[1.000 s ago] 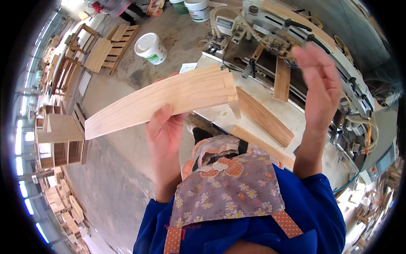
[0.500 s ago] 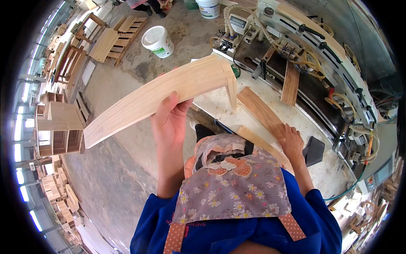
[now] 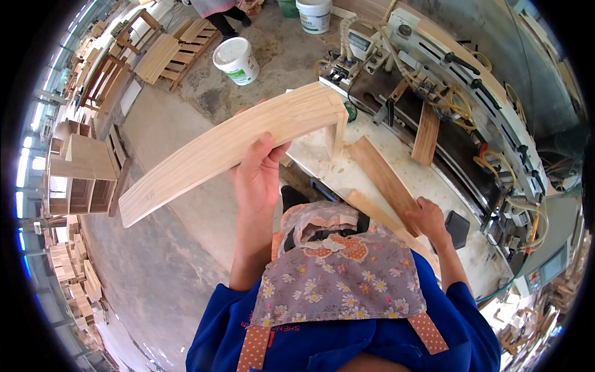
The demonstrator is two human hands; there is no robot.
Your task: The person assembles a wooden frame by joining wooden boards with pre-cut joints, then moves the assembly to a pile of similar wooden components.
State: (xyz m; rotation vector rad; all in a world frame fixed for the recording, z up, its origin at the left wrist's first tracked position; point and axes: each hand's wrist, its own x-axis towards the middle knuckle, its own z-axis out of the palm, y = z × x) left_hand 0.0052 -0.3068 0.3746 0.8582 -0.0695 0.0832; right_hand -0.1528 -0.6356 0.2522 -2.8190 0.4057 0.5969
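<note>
My left hand (image 3: 259,177) is closed round a long pale wooden board (image 3: 204,155), thumb on its upper face, holding it in the air in front of me. A short upright wooden piece (image 3: 336,133) joins the board's right end at an angle and points down. On the right, my right hand (image 3: 427,220) is closed on the near end of a brown wooden board (image 3: 385,177) that lies on the white worktable (image 3: 455,192). Beside that board lies a paler wooden strip (image 3: 372,209), partly hidden by my apron.
A machine (image 3: 434,74) with hoses, clamps and a metal rail runs along the table's far right side, with another brown board (image 3: 426,133) on it. A dark flat object (image 3: 457,229) lies beside my right hand. White buckets (image 3: 236,61), a pallet (image 3: 186,53) and wooden cabinets (image 3: 83,164) stand on the floor.
My right hand has gone from fingers laid over the brown board to a curled grip on its near end. The pale board in my left hand has tilted slightly, its left end lower.
</note>
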